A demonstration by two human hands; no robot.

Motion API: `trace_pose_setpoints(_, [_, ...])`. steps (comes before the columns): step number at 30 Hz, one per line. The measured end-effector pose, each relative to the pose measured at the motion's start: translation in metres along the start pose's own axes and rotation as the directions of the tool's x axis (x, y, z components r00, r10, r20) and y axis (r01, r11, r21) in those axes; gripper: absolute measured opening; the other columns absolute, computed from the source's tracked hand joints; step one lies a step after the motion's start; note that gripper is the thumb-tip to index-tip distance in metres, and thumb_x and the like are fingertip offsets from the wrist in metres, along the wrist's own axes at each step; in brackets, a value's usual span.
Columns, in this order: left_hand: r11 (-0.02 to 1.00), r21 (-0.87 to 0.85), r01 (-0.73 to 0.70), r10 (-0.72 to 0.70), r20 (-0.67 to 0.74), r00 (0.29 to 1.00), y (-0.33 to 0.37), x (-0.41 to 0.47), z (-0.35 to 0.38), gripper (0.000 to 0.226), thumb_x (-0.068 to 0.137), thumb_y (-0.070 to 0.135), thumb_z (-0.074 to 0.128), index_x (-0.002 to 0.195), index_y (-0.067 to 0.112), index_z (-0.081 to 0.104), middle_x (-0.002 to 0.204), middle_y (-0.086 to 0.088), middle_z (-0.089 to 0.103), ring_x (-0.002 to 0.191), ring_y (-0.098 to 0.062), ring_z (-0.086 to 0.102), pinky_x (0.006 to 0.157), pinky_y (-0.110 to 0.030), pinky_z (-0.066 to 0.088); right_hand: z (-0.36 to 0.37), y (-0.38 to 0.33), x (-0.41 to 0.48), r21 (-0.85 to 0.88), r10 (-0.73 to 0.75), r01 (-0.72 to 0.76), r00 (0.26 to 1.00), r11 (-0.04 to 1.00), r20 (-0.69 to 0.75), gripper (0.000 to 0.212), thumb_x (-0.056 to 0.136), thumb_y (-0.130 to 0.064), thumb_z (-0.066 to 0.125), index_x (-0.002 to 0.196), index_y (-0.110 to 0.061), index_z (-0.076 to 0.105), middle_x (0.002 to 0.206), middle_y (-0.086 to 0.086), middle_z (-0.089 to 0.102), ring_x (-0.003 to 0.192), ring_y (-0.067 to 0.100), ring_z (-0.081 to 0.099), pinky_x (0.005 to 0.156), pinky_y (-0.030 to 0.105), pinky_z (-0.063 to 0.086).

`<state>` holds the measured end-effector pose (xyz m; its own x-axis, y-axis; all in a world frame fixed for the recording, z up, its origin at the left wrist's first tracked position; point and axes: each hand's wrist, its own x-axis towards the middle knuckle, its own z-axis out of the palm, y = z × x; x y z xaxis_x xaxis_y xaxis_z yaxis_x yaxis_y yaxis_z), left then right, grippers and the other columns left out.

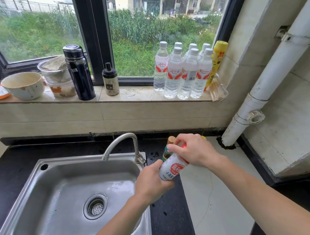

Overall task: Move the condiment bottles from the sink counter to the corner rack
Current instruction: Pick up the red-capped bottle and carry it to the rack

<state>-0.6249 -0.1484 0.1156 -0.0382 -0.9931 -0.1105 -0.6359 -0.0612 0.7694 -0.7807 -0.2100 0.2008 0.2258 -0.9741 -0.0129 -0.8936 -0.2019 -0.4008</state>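
— Progress?
— Barely begun: our left hand (151, 182) grips the white red-labelled bottle (171, 168) at its base, our right hand (192, 151) wraps its cap, over the counter (167, 223). The tan-capped bottle (170, 141) waits behind; no rack in view.

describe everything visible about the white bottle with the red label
The white bottle looks plastic, with a red-and-white label bearing Chinese characters and a red cap partly showing. It is tilted, top toward upper right, above the counter right of the sink. The left hand grips its base; the right hand curls over its top.
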Motion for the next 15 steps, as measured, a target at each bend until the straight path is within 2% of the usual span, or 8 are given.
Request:
trace_pose_setpoints(1, [0.992,-0.123,0.023,-0.015,0.067,0.998,-0.001,0.002,-0.003,0.03,0.057,0.032,0.072,0.079,0.02,0.055,0.069,-0.004,0.066,0.057,-0.024,0.062,0.054,-0.043,0.058,-0.001,0.001,-0.003,0.074,-0.081,0.085,0.995,0.994,-0.062,0.039,0.077,-0.066,0.051,0.09,-0.031,0.064,0.084,-0.01,0.068,0.08,0.014,0.063,0.071,0.033,0.053])
trace_pose_setpoints(3, [0.945,-0.322,0.063,0.011,0.223,0.975,-0.002,0.005,-0.009,0.027,0.059,0.023,0.074,0.08,0.018,0.058,0.067,-0.006,0.061,0.055,-0.022,0.056,0.056,-0.042,0.056,0.0,0.003,-0.008,0.158,-0.265,0.298,0.943,0.941,-0.199,0.04,0.079,-0.063,0.053,0.097,-0.029,0.065,0.09,-0.013,0.067,0.078,0.009,0.062,0.069,0.03,0.053])
trace_pose_setpoints(5, [0.929,-0.364,0.067,0.052,0.308,0.95,-0.004,0.007,-0.014,0.027,0.06,0.02,0.075,0.082,0.018,0.059,0.068,-0.003,0.059,0.058,-0.021,0.054,0.058,-0.04,0.052,0.001,0.004,-0.01,0.144,-0.384,0.429,0.885,0.892,-0.261,0.035,0.083,-0.054,0.055,0.092,-0.022,0.066,0.088,-0.01,0.066,0.072,0.01,0.061,0.063,0.027,0.053])
trace_pose_setpoints(7, [0.938,-0.342,0.058,0.049,0.297,0.954,-0.004,0.008,-0.014,0.028,0.06,0.021,0.076,0.083,0.017,0.06,0.069,-0.002,0.06,0.058,-0.02,0.055,0.057,-0.041,0.053,0.003,0.003,-0.011,0.098,-0.414,0.451,0.871,0.887,-0.266,0.032,0.083,-0.049,0.054,0.083,-0.019,0.066,0.08,-0.01,0.062,0.065,0.01,0.058,0.058,0.023,0.048])
trace_pose_setpoints(9, [0.967,-0.254,0.029,0.015,0.172,0.985,-0.001,0.005,-0.01,0.028,0.059,0.026,0.074,0.081,0.017,0.059,0.068,-0.003,0.063,0.055,-0.02,0.057,0.055,-0.042,0.056,0.004,-0.001,-0.011,0.049,-0.334,0.356,0.909,0.933,-0.25,0.03,0.083,-0.048,0.051,0.076,-0.021,0.063,0.071,-0.01,0.058,0.062,0.012,0.054,0.056,0.024,0.043])
trace_pose_setpoints(12, [0.994,0.109,-0.021,0.028,-0.063,0.998,0.005,-0.001,-0.003,0.03,0.063,0.039,0.071,0.078,0.021,0.052,0.069,-0.001,0.064,0.061,-0.022,0.059,0.051,-0.035,0.047,0.002,-0.005,-0.004,-0.076,0.004,-0.013,0.992,0.997,-0.124,0.028,0.085,-0.041,0.051,0.067,-0.02,0.055,0.07,-0.001,0.06,0.068,0.024,0.054,0.056,0.029,0.039])
trace_pose_setpoints(13, [0.98,0.199,-0.026,0.045,-0.091,0.995,0.006,-0.002,-0.001,0.032,0.065,0.043,0.07,0.077,0.021,0.05,0.069,0.001,0.062,0.062,-0.022,0.057,0.051,-0.032,0.043,0.002,-0.006,-0.001,-0.128,0.094,-0.101,0.994,0.987,-0.063,0.029,0.085,-0.041,0.05,0.067,-0.019,0.054,0.073,0.002,0.061,0.071,0.027,0.054,0.056,0.03,0.038])
trace_pose_setpoints(15, [0.978,0.206,-0.023,0.04,-0.08,0.996,0.005,-0.004,0.001,0.033,0.064,0.043,0.069,0.077,0.021,0.048,0.069,0.002,0.061,0.063,-0.022,0.056,0.052,-0.034,0.044,0.003,-0.006,0.0,-0.133,0.131,-0.129,0.991,0.983,0.008,0.032,0.085,-0.049,0.05,0.072,-0.02,0.058,0.077,0.001,0.064,0.075,0.025,0.057,0.059,0.03,0.042])
